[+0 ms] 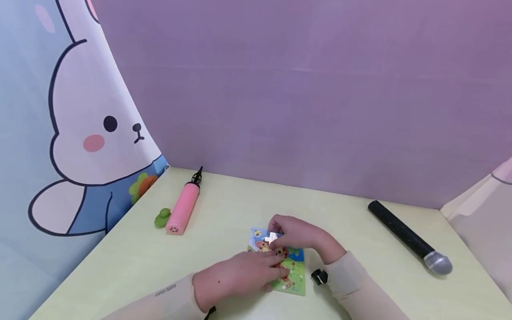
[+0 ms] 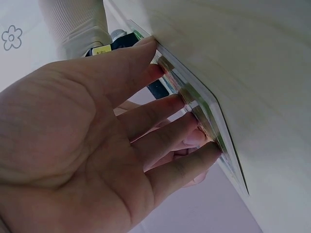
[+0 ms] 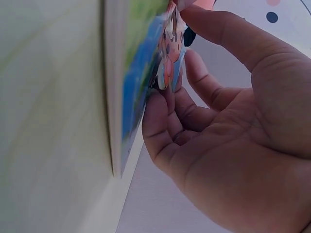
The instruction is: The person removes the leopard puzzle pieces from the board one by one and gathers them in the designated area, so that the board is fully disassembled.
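Purple backdrop [image 1: 304, 98] material rises behind a pale table [image 1: 224, 213], with a black microphone [image 1: 410, 238] lying to the right and a pink pump [image 1: 185, 206] to the left. Between them, nearer the front, a colourful puzzle board [image 1: 298, 282] lies flat under the left hand [image 1: 244, 273], whose extended fingers rest on it slightly apart. Over its far part, the right hand [image 1: 298, 232] has fingers clamped on a small, tilted puzzle piece [image 3: 170, 58].

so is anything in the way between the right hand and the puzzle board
Nothing visible blocks it: the right hand is at the puzzle board, holding a piece tilted up from its surface. The left hand touches the board nearby, not between them.
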The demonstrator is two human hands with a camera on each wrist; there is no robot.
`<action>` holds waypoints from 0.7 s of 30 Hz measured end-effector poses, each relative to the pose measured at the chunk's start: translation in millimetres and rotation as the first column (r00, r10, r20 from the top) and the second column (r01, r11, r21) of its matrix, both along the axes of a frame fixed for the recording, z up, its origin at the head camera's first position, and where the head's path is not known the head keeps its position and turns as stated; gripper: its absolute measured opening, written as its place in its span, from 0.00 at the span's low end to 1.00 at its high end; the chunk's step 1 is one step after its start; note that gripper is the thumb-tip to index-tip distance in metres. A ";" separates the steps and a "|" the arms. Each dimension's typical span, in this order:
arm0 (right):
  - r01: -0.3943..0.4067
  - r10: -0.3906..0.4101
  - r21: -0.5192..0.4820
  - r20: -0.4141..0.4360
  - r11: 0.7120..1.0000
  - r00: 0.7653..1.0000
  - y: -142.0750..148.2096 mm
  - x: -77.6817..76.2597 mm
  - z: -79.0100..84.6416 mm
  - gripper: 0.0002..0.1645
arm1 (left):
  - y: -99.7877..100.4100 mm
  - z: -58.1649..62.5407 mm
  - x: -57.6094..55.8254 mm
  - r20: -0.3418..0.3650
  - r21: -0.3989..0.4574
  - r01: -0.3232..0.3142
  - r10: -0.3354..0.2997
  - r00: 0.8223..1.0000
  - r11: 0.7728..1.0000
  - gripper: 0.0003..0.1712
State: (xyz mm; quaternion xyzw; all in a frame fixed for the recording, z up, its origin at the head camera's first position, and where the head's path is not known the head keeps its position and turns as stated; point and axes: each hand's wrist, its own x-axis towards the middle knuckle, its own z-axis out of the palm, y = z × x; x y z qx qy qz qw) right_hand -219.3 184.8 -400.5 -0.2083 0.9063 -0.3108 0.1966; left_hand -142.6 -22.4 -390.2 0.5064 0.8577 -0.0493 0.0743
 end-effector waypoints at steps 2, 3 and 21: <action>0.002 -0.002 -0.005 -0.006 1.000 1.000 1.1 -0.6 0.5 0.17 | 0.5 1.1 -0.1 0.003 -0.004 -0.003 0.003 1.000 1.000 0.31; -0.001 0.001 -0.007 -0.012 1.000 1.000 1.6 -1.1 0.5 0.16 | 0.8 1.7 -0.1 0.005 -0.006 -0.004 0.004 1.000 1.000 0.31; -0.049 0.048 -0.023 -0.044 0.999 0.998 5.2 2.0 3.6 0.09 | 1.9 1.6 1.4 0.002 -0.010 -0.015 0.015 1.000 1.000 0.32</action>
